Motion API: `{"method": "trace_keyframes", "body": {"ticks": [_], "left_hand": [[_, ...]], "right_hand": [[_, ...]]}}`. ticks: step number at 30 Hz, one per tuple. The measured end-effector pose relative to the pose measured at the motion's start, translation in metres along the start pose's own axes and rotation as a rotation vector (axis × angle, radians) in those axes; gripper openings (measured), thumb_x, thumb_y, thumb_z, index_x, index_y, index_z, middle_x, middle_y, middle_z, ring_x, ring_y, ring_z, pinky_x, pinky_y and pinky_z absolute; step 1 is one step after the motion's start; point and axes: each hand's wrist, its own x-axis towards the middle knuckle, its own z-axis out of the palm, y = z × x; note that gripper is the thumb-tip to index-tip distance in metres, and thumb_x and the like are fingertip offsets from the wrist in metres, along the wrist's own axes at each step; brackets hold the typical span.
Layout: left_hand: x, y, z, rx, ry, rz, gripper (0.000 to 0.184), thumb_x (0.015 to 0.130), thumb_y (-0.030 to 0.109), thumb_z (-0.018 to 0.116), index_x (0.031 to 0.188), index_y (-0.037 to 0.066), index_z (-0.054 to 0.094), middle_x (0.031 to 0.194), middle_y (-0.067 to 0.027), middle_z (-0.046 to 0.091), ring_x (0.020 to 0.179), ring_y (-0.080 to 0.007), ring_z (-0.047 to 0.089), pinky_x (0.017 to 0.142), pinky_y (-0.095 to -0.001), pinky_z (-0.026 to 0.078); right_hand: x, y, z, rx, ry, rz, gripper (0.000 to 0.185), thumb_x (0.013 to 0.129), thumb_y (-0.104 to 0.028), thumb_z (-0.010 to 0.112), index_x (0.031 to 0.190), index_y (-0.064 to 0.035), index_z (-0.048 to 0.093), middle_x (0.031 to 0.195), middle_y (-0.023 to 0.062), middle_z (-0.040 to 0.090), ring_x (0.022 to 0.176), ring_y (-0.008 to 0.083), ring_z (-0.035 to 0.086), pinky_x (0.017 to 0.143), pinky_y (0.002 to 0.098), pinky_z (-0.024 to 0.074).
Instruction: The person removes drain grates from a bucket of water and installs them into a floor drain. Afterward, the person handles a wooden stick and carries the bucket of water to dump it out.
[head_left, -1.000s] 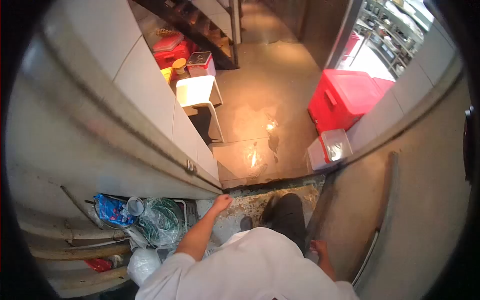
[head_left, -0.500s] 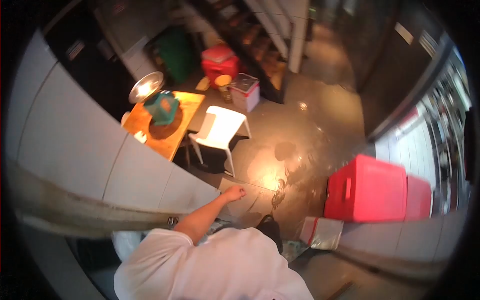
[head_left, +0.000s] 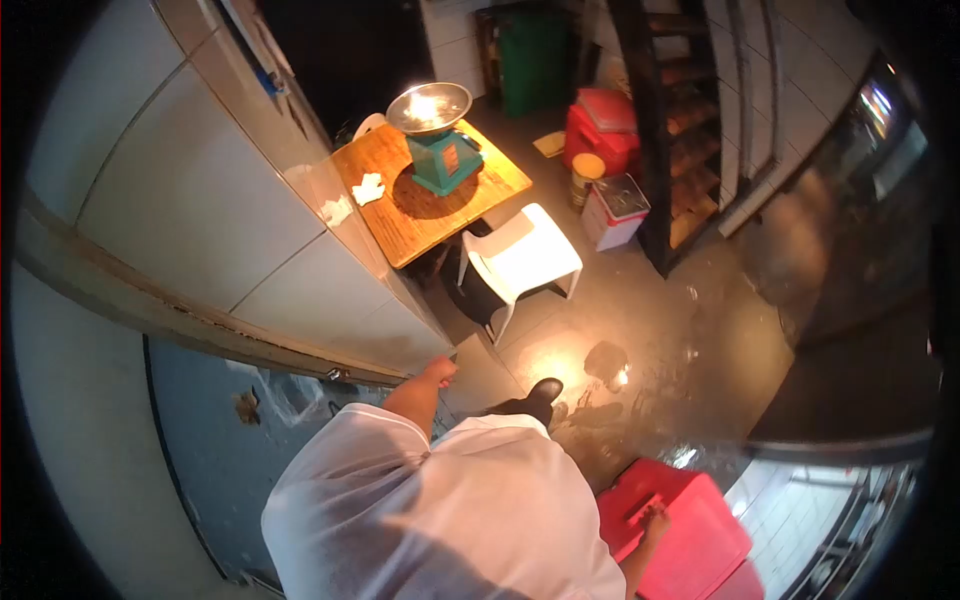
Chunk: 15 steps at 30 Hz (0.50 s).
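My left hand [head_left: 440, 371] hangs beside the corner of the tiled wall, with its fingers curled closed. Whether anything is inside them is too small to make out. My right hand [head_left: 655, 522] appears at the lower right, overlapping the red cooler box [head_left: 695, 535] close to its dark handle recess. Whether it touches the box does not show, and its fingers are too unclear to read. Below my white shirt, one dark boot [head_left: 545, 392] steps onto the wet floor [head_left: 640, 320].
Ahead stands a wooden table [head_left: 400, 235] with a green weighing scale [head_left: 445, 160] and crumpled white paper [head_left: 368, 188]. A white plastic chair [head_left: 525, 255] is beside it. Beyond are a white box [head_left: 615, 212], another red cooler [head_left: 600, 130], a green bin [head_left: 537, 60] and stairs [head_left: 690, 130].
My view has turned to the right and moved forward, so the table and chair sit more centrally. The red cooler box now lies lower in view, and my right hand has come into sight.
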Motion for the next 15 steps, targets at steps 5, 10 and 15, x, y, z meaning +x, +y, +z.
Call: {"method": "trace_keyframes", "body": {"ticks": [5,10,15], "left_hand": [[0.023,0.055,0.029,-0.186,0.045,-0.013,0.031,0.092,0.030,0.056,0.090,-0.001,0.064,0.074,-0.0110,0.066,0.053,-0.0218,0.063,0.048,-0.0369,0.052],[0.040,0.166,0.074,-0.097,-0.038,0.101,0.024,0.091,0.023,0.053,0.088,0.002,0.064,0.076,-0.0109,0.067,0.058,-0.0211,0.064,0.050,-0.0353,0.051],[0.008,0.307,0.127,-0.346,-0.076,0.421,0.016,0.088,0.013,0.052,0.085,0.004,0.065,0.074,-0.0101,0.066,0.056,-0.0182,0.061,0.048,-0.0335,0.049]], "right_hand": [[0.030,-0.055,0.040,-0.008,-0.126,0.481,0.012,0.089,-0.020,0.059,0.084,-0.0100,0.057,0.069,0.0062,0.058,0.056,0.0155,0.057,0.045,0.0293,0.0459],[0.079,-0.075,0.041,-0.274,-0.258,0.541,0.011,0.088,-0.018,0.057,0.082,-0.0087,0.058,0.068,0.0068,0.058,0.054,0.0162,0.057,0.044,0.0296,0.0454],[0.142,-0.098,-0.007,-0.310,-0.247,0.523,0.011,0.087,-0.015,0.055,0.080,-0.0074,0.059,0.066,0.0074,0.058,0.053,0.0169,0.056,0.043,0.0299,0.0449]]}}
